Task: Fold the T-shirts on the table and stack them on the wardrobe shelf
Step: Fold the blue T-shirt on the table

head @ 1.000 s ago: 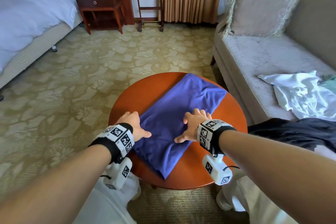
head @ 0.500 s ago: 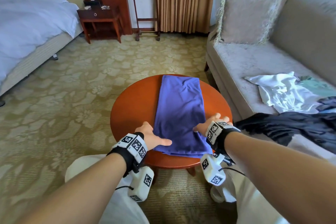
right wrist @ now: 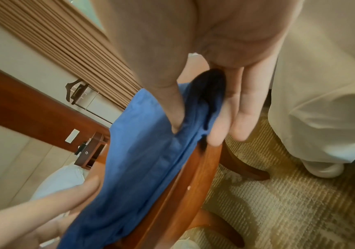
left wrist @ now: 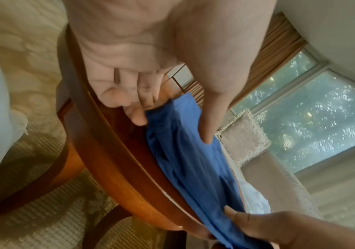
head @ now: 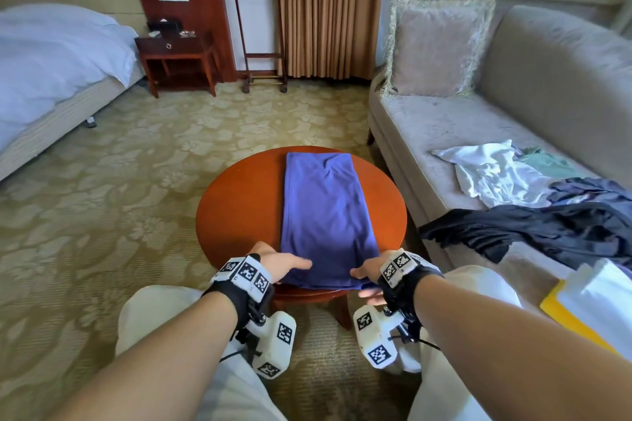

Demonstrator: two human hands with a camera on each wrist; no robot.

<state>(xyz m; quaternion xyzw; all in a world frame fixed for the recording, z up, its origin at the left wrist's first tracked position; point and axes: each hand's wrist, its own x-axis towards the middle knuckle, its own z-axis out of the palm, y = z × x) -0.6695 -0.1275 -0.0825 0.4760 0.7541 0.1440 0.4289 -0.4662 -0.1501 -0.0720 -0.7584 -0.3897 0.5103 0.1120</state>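
At nine o'clock of the head view stands a bed (head: 51,72) with pale blue bedding, and beyond it at eleven o'clock a dark wooden nightstand (head: 176,58). In the middle lies the round wooden counter (head: 236,212), and on it the blue T-shirt (head: 325,215), folded into a long strip that runs from the far rim to the near rim.

The left hand (head: 278,263) sits at the strip's near left corner, at about seven o'clock of the counter. Its thumb lies flat on top of the cloth while the curled fingers (left wrist: 129,101) tuck under the edge, so the corner is pinched between them.

The right hand (head: 371,275) holds the near right corner at about five o'clock. Its thumb presses down into the cloth and the fingers (right wrist: 232,118), straight and close together, reach under the hem at the counter's rim, the cloth nipped between thumb and fingers.

At three o'clock a beige sofa (head: 444,123) carries a fringed cushion (head: 437,48), a crumpled white garment (head: 492,171), a bit of green cloth (head: 543,161) and a dark garment (head: 547,229) draped over the seat's front edge.
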